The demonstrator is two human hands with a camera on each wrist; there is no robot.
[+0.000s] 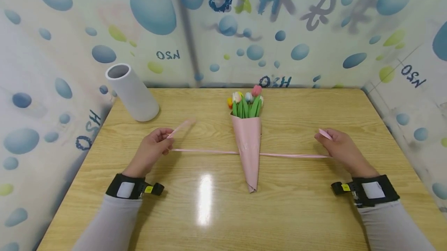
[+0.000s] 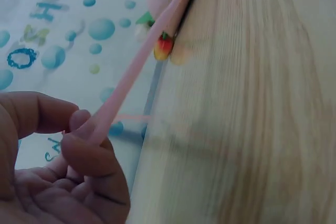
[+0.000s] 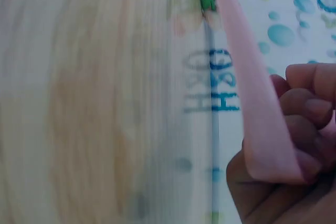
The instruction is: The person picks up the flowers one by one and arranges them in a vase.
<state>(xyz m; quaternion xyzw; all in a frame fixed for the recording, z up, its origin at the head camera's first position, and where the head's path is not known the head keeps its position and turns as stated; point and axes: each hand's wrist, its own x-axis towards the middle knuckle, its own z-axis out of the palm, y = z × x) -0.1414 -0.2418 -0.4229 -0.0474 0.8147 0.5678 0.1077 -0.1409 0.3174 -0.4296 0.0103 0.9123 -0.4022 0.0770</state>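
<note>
A bouquet of tulips [image 1: 246, 105] in a pink paper wrap [image 1: 248, 142] lies on the wooden table, blooms toward the back wall. A pink ribbon [image 1: 293, 155] runs sideways at the wrap's lower half, its middle hidden by the wrap. On the left, my left hand [image 1: 151, 149] pinches the ribbon between thumb and fingers, and a loose end sticks out past the fingertips. My right hand [image 1: 340, 148] grips the other side of the ribbon, a short end showing above the thumb. In the right wrist view the ribbon [image 3: 257, 87] folds over at the curled fingers [image 3: 310, 108].
A white cylindrical vase [image 1: 134, 94] stands at the table's back left. Behind the table [image 1: 293, 212] hangs a patterned backdrop [image 1: 216, 49] with blue and green spots, which also covers both sides. Each wrist wears a black strap with a small camera.
</note>
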